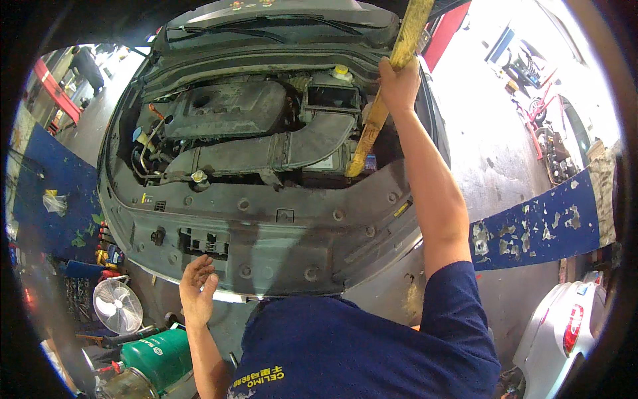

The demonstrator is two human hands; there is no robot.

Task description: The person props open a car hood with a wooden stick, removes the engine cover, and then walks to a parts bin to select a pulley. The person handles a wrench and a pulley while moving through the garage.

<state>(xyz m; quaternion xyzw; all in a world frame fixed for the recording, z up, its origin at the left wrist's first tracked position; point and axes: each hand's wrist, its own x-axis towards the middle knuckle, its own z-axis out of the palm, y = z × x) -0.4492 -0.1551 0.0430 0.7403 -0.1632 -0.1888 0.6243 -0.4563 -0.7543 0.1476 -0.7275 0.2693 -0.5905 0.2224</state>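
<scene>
My right hand (401, 85), with the arm raised, is wrapped round a worn yellow wooden prop stick (376, 126). The stick slants down into the engine bay, its lower end beside the battery (320, 165), and its upper end leaves the view at the top. My left hand (197, 287) is held over the front edge of the car, just below the opening of the hood latch (205, 242). Its fingers are loosely bent and apart, with nothing in them. Before me lie the dark engine cover (229, 110), the air intake duct (266, 154) and the radiator top panel (292, 223).
Blue panels with chipped paint (538, 223) flank the car. At lower left stand a white fan (117, 304) and a green tank (158, 356). A white bumper (555, 332) rests at lower right. Red lift posts (58, 93) and a person (88, 68) are farther back.
</scene>
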